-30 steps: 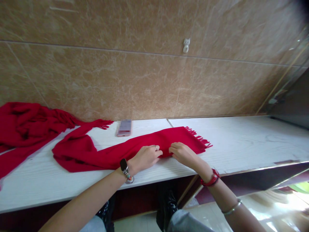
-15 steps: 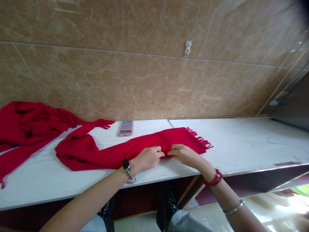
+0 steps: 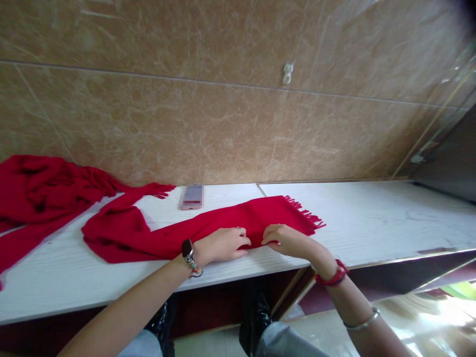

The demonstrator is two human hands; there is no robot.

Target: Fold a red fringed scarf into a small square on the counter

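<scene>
A long red scarf [image 3: 208,223] with a fringed end lies stretched across the white tabletop [image 3: 372,218]. My left hand [image 3: 223,244], wearing a ring and a watch, pinches the scarf's near edge with curled fingers. My right hand [image 3: 286,239], with a red bracelet at the wrist, grips the same edge a little to the right. The two hands are a few centimetres apart, just left of the fringe [image 3: 307,213].
More bunched red fabric [image 3: 40,188] lies at the far left of the table. A phone [image 3: 192,195] rests by the marble wall behind the scarf. A small white hook [image 3: 286,73] is on the wall. The table's front edge runs just below my hands.
Both hands have shifted slightly along the scarf's near edge, staying closed on it. The scarf has barely moved.
</scene>
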